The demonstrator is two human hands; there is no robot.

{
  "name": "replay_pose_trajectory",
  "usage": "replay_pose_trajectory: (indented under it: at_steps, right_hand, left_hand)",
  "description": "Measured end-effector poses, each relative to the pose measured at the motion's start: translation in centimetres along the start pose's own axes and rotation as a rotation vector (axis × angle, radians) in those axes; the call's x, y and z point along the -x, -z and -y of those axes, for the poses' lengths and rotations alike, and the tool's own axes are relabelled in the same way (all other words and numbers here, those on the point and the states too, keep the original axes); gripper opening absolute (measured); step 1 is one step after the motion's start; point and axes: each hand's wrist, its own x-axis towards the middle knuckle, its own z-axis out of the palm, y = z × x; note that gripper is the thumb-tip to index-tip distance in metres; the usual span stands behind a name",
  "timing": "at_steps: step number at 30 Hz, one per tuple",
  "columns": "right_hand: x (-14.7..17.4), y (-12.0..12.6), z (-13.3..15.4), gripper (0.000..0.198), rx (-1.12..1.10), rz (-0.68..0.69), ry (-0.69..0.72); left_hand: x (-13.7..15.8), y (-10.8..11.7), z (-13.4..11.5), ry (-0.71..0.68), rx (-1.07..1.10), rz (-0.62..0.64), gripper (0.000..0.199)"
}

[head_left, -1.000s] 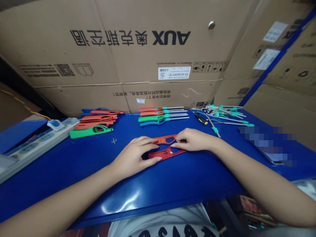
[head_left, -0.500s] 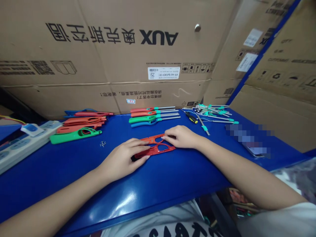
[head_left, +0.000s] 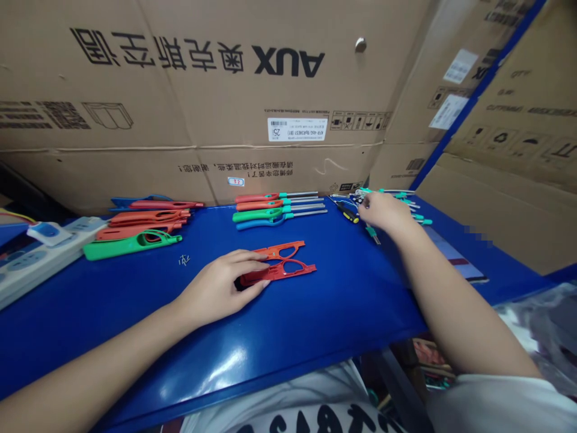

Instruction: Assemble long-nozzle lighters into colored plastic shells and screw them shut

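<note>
My left hand (head_left: 216, 288) lies over the left ends of two lighter casing halves, its thumb along the near edge and its fingers curled across them. The red casing half (head_left: 301, 272) is nearer to me, open side up. Just behind it is the orange casing half (head_left: 285, 250). At the back right, my right hand (head_left: 390, 211) reaches into a pile of metal lighter tubes with teal collars (head_left: 421, 219). Its fingers are bent together, and what they pinch is hidden. One tube (head_left: 372, 233) lies in front of the pile, beside a black-and-yellow screwdriver (head_left: 347, 213).
Several lighters with metal tubes (head_left: 279, 213) lie in a row at the back. Coloured casings (head_left: 135, 237) are heaped at left, near a white power strip (head_left: 54, 258). Small screws (head_left: 184, 260) lie before them. A phone-like flat object (head_left: 460, 258) is under my right forearm. Cardboard (head_left: 180, 120) walls the back.
My right hand has let go of the casing halves' right ends and moved right and back to the tube pile. My left hand stays on the casing halves.
</note>
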Motion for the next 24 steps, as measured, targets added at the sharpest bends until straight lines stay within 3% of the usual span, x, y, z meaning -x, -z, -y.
replay_pose_trajectory:
  at_steps: [6, 10, 17, 24]
  right_hand:
    - [-1.8, -1.5, -1.7, 0.027, 0.052, 0.216, -0.03]
    - [-2.2, -2.1, -1.3, 0.032, 0.05, 0.238, -0.04]
    - [-2.7, -1.6, -2.2, 0.023, -0.066, 0.089, -0.053]
    - [-1.5, -1.3, -0.6, 0.015, -0.332, -0.124, 0.128]
  left_hand:
    - [-0.1, 0.1, -0.2, -0.005, 0.014, -0.006, 0.03]
    - [-0.1, 0.1, -0.2, 0.002, 0.009, -0.004, 0.03]
    - [0.0, 0.1, -0.3, 0.008, 0.005, 0.003, 0.031]
    - [0.1, 1.9, 0.5, -0.034, -0.059, 0.121, 0.029]
